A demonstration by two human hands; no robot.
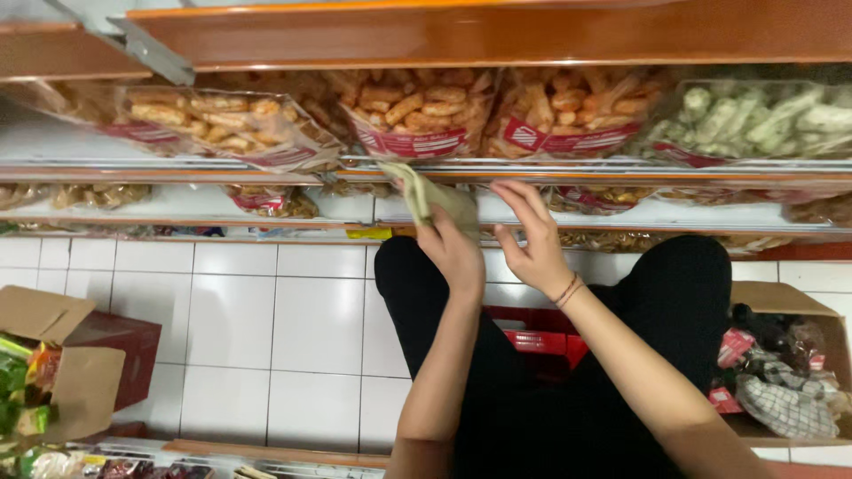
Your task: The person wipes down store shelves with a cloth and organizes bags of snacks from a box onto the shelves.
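My left hand (454, 253) grips a pale yellow-green cloth (424, 197) and presses it against the front edge of a white shelf (266, 168). My right hand (531, 238) hovers beside it with fingers spread, fingertips near the same shelf edge, and holds nothing. A thin bracelet circles the right wrist. Directly above the cloth sits a clear bag of orange-brown fried snacks (417, 111) with a red label. My black-trousered knees are below both hands.
More snack bags (568, 111) line the shelf, pale green ones (763, 120) at right. A lower shelf (177, 208) holds further bags. A red basket (537, 341) sits between my legs. Open cardboard boxes (75, 355) (790, 306) stand on the white tile floor at left and right.
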